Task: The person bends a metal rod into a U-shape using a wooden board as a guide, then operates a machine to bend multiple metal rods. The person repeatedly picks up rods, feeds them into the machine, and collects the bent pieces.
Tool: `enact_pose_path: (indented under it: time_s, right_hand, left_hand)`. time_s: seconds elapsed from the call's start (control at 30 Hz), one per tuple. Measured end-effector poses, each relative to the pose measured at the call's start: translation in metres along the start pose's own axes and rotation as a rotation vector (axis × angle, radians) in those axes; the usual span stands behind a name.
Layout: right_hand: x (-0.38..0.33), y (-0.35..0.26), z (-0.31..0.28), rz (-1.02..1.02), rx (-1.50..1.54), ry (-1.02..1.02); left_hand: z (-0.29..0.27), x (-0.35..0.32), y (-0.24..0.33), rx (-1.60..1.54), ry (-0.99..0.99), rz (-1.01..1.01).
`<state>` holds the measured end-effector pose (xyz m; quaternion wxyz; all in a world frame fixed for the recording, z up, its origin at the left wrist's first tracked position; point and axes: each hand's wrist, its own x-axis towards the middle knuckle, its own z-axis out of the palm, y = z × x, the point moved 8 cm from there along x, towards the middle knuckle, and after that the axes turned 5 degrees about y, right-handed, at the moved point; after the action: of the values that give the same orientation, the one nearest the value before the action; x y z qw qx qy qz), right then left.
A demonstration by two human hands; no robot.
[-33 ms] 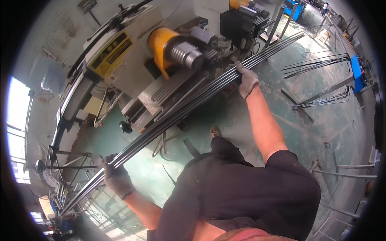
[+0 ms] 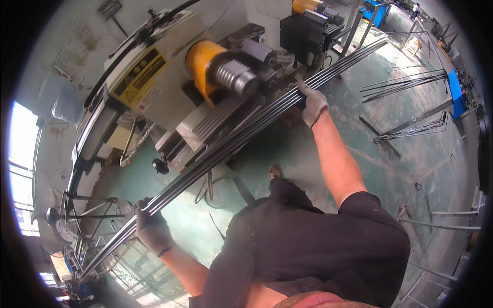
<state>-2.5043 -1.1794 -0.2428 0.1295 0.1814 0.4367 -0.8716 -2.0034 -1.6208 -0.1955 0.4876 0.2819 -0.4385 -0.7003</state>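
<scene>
A bundle of long, thin dark metal rods [image 2: 205,161] slants across in front of me, from lower left to upper right. My left hand [image 2: 153,228], in a grey glove, is closed round the bundle toward its lower-left end. Farther up, my right hand [image 2: 312,105], gloved too, grips the same rods near their far end. Between my hands the bundle runs right alongside the machine's grey metal block [image 2: 192,128]; whether it rests on it I cannot tell. Above is the machine's yellow housing [image 2: 202,57] with a ribbed metal cylinder [image 2: 233,74].
A second machine with a yellow part [image 2: 303,6] stands beyond the first. Several bent rods [image 2: 411,84] lie at the right by a blue panel [image 2: 455,92]. A metal frame [image 2: 95,213] stands at the left. Hoses [image 2: 205,192] lie on the green floor [image 2: 179,210] under the bundle.
The rods and my left hand have shifted very slightly to the right relative to the machine. Both hands keep their grip.
</scene>
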Motion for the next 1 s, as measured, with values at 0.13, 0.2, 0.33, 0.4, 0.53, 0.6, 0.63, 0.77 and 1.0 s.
enact_pose_path:
  time_s: [0.13, 0.2, 0.33, 0.4, 0.53, 0.6, 0.63, 0.77, 1.0]
  right_hand:
    - [0.063, -0.038, 0.013, 0.096, -0.019, 0.049]
    - [0.093, -0.049, 0.016, 0.028, -0.052, 0.059]
    - [0.138, -0.061, 0.016, 0.028, -0.115, 0.101]
    - [0.168, -0.063, 0.006, 0.003, -0.208, 0.167]
    - [0.165, -0.071, 0.041, 0.122, -0.122, 0.019]
    - [0.147, -0.085, 0.056, 0.131, -0.249, 0.121]
    - [0.147, -0.09, 0.059, 0.13, -0.263, 0.197]
    - [0.223, -0.079, 0.051, 0.025, -0.105, -0.024]
    - [0.26, -0.079, 0.04, 0.06, -0.148, -0.056]
  left_hand:
    - [0.07, 0.002, -0.043, -0.256, -0.037, -0.182]
    - [0.081, 0.012, -0.051, -0.408, -0.237, -0.239]
    - [0.043, 0.028, -0.064, -0.116, 0.275, -0.122]
    - [0.034, 0.033, -0.071, -0.501, 0.363, -0.286]
    - [0.016, 0.043, -0.085, -0.545, 0.364, -0.338]
    - [0.009, 0.049, -0.093, -0.457, 0.366, -0.305]
    - [0.015, 0.052, -0.097, -0.45, 0.345, -0.312]
    - [0.024, 0.058, -0.113, 0.04, 0.226, -0.137]
    - [0.008, 0.074, -0.153, 0.719, 0.006, 0.194]
